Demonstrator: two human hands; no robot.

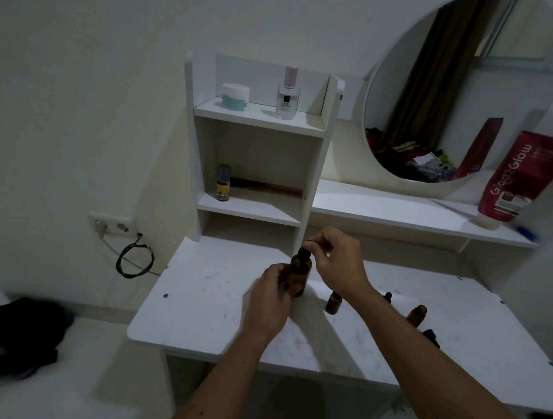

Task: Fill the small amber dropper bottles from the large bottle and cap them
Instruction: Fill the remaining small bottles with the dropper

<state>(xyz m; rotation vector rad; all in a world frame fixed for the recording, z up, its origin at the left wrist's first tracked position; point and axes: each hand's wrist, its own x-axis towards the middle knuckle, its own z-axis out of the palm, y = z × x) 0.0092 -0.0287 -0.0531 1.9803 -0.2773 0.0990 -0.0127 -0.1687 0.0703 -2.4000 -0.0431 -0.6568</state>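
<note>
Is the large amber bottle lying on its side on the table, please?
No, the large amber bottle stands upright on the table, with the left hand gripping its body and the right hand pinching its cap.

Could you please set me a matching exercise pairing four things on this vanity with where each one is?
Things:
1. large amber bottle
2. perfume bottle
3. red tube
4. small amber bottle

Places:
A. top shelf, beside the white jar
B. desk, just under the right forearm
C. between both hands, left hand round its body, right hand pinching its cap
D. long shelf under the mirror, cap down

Pairs: 1-C, 2-A, 3-D, 4-B
</note>
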